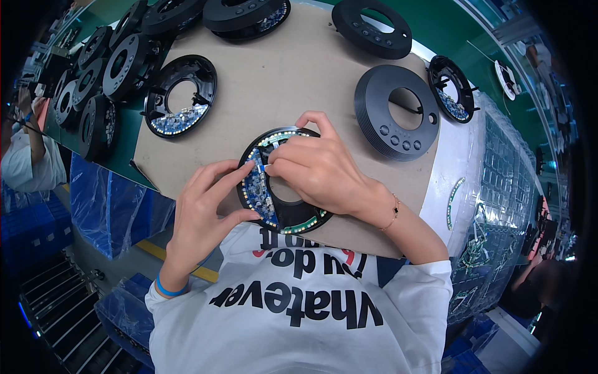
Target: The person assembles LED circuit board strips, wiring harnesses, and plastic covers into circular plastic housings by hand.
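Observation:
A ring-shaped black housing (288, 215) lies on the cardboard sheet in front of me, its inner side up. Inside its left part sits a blue circuit board (257, 192) with small components, and green strips with small light squares (311, 222) follow its rim. My left hand (202, 202) grips the housing's left side, index fingertip on the board and thumb at the lower rim. Over the upper part of the ring, my right hand (324, 171) is closed in a pinch near the board's upper end. The curled fingers hide what they pinch, possibly a small white connector.
Cardboard (274, 75) covers the green table. An open housing with a board (180, 121) lies left. A ribbed black cover (386, 112) and another open housing (451, 90) are right. Several housings (124, 67) crowd the far left. Clear trays (504, 143) and a loose curved strip (455, 202) lie right.

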A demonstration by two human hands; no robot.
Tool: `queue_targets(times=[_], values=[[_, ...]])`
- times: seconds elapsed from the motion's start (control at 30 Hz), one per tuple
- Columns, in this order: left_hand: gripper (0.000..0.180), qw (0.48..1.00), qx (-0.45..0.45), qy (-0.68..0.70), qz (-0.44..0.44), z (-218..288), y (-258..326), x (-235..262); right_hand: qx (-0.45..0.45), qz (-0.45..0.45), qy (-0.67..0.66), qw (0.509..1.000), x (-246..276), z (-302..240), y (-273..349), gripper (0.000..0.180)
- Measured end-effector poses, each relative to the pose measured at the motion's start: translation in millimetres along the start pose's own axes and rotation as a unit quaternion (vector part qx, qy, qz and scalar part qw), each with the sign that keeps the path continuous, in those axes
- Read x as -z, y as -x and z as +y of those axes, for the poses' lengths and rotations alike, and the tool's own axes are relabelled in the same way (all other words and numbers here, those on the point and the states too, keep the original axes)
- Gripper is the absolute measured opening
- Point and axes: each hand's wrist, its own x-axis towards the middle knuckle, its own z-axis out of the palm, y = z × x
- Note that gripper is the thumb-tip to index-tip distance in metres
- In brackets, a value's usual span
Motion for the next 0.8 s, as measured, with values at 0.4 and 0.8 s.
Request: queue_targets(times=[0.4, 0.8], values=[[0.068, 1.0, 0.001, 0.0, 0.002, -0.2, 0.4, -0.7, -0.002, -0.022, 0.013, 1.0, 1.0, -1.4, -3.3, 0.003], [0.064, 0.998, -0.011, -0.064, -0.005, 1.9, 2.3, 0.7, -0.021, 0.005, -0.027, 0.999, -4.9, -0.5, -1.3, 0.009]])
